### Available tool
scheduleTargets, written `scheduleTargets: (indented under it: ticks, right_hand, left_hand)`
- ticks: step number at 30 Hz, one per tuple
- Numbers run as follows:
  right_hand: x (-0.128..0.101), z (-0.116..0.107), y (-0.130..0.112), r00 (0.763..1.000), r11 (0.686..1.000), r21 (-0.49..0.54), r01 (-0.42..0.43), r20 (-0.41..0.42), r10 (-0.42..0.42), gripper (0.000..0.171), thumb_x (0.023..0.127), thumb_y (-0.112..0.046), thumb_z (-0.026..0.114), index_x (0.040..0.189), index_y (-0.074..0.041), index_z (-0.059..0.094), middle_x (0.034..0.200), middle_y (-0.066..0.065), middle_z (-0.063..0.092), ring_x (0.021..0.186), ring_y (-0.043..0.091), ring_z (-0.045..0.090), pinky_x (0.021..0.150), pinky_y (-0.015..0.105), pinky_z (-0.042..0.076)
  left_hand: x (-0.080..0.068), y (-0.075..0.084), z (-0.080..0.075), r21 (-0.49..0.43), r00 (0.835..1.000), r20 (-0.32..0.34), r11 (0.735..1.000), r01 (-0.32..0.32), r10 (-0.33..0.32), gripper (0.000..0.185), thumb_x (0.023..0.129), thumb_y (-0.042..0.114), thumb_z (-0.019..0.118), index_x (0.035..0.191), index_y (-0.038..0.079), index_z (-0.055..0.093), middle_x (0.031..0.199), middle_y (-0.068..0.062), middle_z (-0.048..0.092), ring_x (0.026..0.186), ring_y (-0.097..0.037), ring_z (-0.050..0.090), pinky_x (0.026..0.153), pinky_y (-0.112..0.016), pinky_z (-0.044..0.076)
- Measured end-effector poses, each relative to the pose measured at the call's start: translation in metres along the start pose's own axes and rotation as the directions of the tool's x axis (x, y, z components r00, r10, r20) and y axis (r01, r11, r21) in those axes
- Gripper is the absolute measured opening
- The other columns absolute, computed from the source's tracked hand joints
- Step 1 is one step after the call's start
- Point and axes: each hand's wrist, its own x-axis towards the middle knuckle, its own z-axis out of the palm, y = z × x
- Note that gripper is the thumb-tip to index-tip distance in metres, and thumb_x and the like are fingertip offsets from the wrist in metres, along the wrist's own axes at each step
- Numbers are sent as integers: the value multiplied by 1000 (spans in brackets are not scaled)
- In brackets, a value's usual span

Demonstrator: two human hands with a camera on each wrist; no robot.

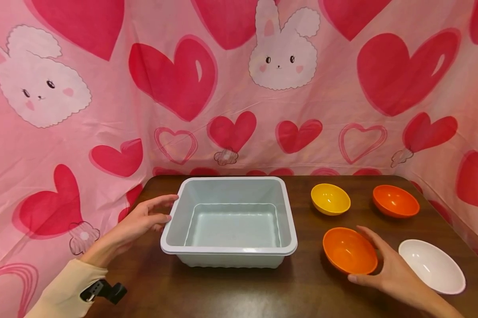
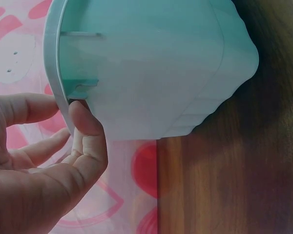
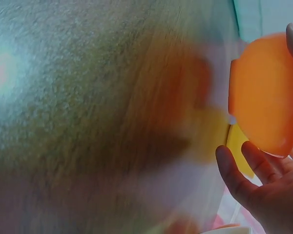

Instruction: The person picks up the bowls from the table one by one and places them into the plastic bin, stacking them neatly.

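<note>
1. Dark wooden surface [image 1: 231, 291] carries everything.
2. Pale grey rectangular plastic tub [image 1: 229, 219] at centre; left hand [image 1: 141, 219], fingers relaxed and apart, touches its left rim.
3. Near orange plastic bowl [image 1: 349, 250], tilted, right of tub; right hand [image 1: 386, 267] cups it. Judged: pick-up underway; next, a firmer grip.

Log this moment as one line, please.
left hand: touching tub rim | right hand: gripping near orange bowl | tub: empty
</note>
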Motion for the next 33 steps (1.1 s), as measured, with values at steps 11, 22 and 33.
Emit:
scheduleTargets:
  ticks: [11, 22, 33]
  right_hand:
    - [-3, -7, -5, 999, 999, 20, -42, -5, 42, 109, 74, -26, 97, 163, -20, 35, 152, 19, 51, 115, -7, 49, 87, 7, 37]
    - [1, -13, -15, 999, 998, 59, -39, 15, 39, 108, 75, -21, 96, 164, -20, 34, 152, 17, 49, 102, 6, 59, 80, 22, 50]
    - [3, -18, -18, 997, 973, 222, -62, 60, 49, 103, 81, -11, 90, 164, -25, 32, 142, -13, 52, 109, 6, 63, 85, 20, 53]
  left_hand:
    - [-2, -2, -1, -3, 1000, 2, 1000, -7, 7, 68, 97, 11, 69, 158, 0, 42, 149, -29, 49, 114, -32, 64, 84, -40, 61]
    - [0, -2, -2, -1, 1000, 5, 1000, -8, 8, 69, 97, 11, 69, 159, 0, 41, 149, -28, 50, 113, -31, 64, 84, -40, 61]
    - [-1, 0, 0, -9, 1000, 4, 1000, 21, -21, 70, 98, 12, 70, 160, 1, 40, 153, -28, 47, 115, -33, 66, 87, -41, 60]
